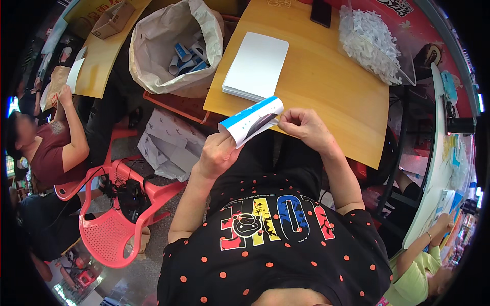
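Note:
In front of my body, my left hand (219, 153) is wrapped round the lower side of a rolled paper sheet (251, 120), printed blue and white with a dark shape on it. The roll is tilted, its right end higher, and lies over the near edge of the table. My right hand (306, 128) is closed in a pinch close to the roll's right end. A small whitish bit shows at its fingertips, too small to name. Just beyond the roll sits a stack of white paper sheets (256, 64).
A large white sack (140, 56) at the left holds several rolled sheets. At the table's (316, 97) far right stands a clear bin (408, 71) of small white plastic pieces, with a dark phone (321, 13) nearby. A pink chair (112, 234) is at lower left; other people sit on both sides.

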Motion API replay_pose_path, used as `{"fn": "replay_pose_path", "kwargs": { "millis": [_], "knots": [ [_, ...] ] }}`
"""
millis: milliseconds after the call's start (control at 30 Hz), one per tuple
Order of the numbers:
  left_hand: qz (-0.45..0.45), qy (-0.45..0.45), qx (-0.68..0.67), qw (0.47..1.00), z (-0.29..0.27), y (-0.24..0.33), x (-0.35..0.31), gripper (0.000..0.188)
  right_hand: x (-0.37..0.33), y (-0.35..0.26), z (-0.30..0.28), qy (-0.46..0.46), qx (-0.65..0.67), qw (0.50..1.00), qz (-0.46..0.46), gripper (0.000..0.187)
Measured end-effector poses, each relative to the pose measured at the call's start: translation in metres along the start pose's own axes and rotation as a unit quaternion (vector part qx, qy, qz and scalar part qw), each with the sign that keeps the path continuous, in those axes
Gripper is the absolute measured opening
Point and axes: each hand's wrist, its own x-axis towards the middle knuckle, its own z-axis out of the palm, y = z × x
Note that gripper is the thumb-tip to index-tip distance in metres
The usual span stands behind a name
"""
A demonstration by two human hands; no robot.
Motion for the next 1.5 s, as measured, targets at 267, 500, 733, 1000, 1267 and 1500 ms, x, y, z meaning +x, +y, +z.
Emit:
{"fn": "replay_pose_path", "kwargs": {
  "millis": [267,500,733,1000,1267,1500],
  "knots": [
    [-0.001,-0.020,-0.008,1.000,0.008,-0.010,-0.009,0.029,-0.048,-0.059,0.036,-0.141,-0.012,0.989,-0.052,0.009],
    [-0.114,0.040,-0.077,0.990,0.017,-0.004,-0.003,0.022,-0.058,-0.093,-0.018,-0.104,0.085,0.977,-0.168,0.004],
    [-0.393,0.137,-0.521,0.745,0.010,0.020,0.016,0.020,0.015,-0.100,-0.276,0.368,-0.066,0.888,-0.267,0.019],
    [-0.437,0.195,-0.588,0.652,0.013,0.006,0.011,0.019,0.011,-0.053,-0.084,0.346,-0.203,0.865,-0.301,0.008],
    [-0.437,0.191,-0.559,0.678,0.022,0.009,0.022,0.020,0.003,-0.017,0.021,0.233,-0.089,0.938,-0.241,0.011],
    [-0.411,0.169,-0.521,0.729,0.024,0.014,0.021,0.022,0.001,-0.009,0.023,0.235,0.059,0.962,-0.127,0.008]
  ]
}}
